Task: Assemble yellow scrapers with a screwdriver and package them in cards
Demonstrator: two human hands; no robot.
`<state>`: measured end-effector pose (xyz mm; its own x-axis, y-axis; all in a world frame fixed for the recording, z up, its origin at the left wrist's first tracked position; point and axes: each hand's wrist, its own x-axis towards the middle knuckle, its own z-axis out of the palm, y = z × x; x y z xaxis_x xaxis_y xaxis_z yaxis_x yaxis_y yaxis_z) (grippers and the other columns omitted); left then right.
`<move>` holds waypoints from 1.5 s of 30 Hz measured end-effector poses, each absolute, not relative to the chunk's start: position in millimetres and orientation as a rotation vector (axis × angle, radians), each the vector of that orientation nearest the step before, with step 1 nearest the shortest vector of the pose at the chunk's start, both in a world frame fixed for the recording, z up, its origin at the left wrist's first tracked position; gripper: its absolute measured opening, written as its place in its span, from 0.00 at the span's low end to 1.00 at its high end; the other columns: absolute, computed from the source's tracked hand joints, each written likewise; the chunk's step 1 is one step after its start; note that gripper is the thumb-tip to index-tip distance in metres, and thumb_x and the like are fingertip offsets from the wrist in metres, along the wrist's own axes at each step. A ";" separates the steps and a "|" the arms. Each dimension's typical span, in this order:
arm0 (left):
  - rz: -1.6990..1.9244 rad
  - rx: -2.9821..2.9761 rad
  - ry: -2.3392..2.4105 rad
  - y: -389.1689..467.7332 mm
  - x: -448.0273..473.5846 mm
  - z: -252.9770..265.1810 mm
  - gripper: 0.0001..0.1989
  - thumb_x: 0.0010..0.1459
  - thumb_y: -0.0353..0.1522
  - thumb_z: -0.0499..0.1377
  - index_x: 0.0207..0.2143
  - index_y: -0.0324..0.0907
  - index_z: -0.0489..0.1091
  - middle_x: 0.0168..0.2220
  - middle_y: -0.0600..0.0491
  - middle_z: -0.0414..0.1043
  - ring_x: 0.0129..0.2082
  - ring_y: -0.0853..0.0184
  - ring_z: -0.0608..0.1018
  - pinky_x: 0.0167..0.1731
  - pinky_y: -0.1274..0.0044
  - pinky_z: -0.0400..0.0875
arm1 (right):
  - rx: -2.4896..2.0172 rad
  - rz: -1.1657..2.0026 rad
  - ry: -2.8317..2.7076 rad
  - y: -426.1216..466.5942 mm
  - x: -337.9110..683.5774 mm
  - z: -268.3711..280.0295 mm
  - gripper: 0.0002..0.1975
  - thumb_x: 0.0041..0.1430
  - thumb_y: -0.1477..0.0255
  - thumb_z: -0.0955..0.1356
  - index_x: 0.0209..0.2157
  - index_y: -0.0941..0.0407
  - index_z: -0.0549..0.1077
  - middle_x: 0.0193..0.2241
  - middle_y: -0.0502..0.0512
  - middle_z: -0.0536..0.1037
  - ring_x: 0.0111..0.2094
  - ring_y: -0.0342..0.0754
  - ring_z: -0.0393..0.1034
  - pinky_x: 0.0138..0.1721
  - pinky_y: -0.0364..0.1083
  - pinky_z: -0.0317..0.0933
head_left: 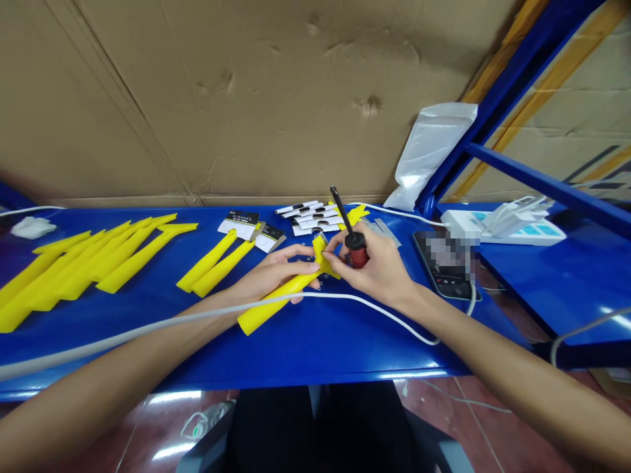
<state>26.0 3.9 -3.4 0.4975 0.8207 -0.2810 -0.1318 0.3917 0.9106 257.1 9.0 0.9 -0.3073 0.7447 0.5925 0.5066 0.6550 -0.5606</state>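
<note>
Crossing nearest, a cable [355, 297] passes before the yellow piece [269, 309], clamped in the left hand [280, 270], seemingly to steady its forked end. Close by, the right hand [382, 266] grips a tool [357, 255] shaft-up, probably freeing fingertips to work there. Behind, cards [320, 211] lie overlapped, perhaps saving space.

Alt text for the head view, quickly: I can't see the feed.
A person's left grip holds a yellow piece over a blue tabletop, while the right grip, at the piece's branching end, holds a red-and-black tool. More yellow pieces and printed cards lie left and beyond, a phone and white power strip to the right, and a white cable crosses in front.
</note>
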 end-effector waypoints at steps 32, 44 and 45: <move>0.691 1.049 0.817 0.4 28.0 -0.8 0.27 0.57 0.39 0.75 0.51 0.44 0.67 0.28 0.51 0.83 0.17 0.69 0.77 0.16 0.81 0.70 | -0.999 1.121 -1.622 20.6 256.6 0.0 0.27 0.50 0.54 0.84 0.30 0.52 0.68 0.33 0.50 0.78 0.24 0.42 0.63 0.24 0.47 0.60; 0.703 1.112 0.816 -0.7 28.6 -1.9 0.24 0.60 0.40 0.74 0.50 0.45 0.66 0.28 0.52 0.83 0.15 0.69 0.77 0.14 0.81 0.69 | -1.005 1.355 -1.451 15.9 255.2 2.7 0.33 0.44 0.56 0.87 0.32 0.52 0.64 0.33 0.46 0.76 0.17 0.36 0.62 0.17 0.44 0.53; 0.706 1.112 0.819 -0.5 28.6 -2.3 0.24 0.60 0.40 0.74 0.50 0.45 0.66 0.28 0.52 0.83 0.15 0.69 0.77 0.14 0.81 0.69 | -1.008 1.357 -1.450 15.8 255.0 2.6 0.33 0.44 0.56 0.87 0.32 0.52 0.64 0.32 0.46 0.76 0.18 0.37 0.61 0.17 0.44 0.53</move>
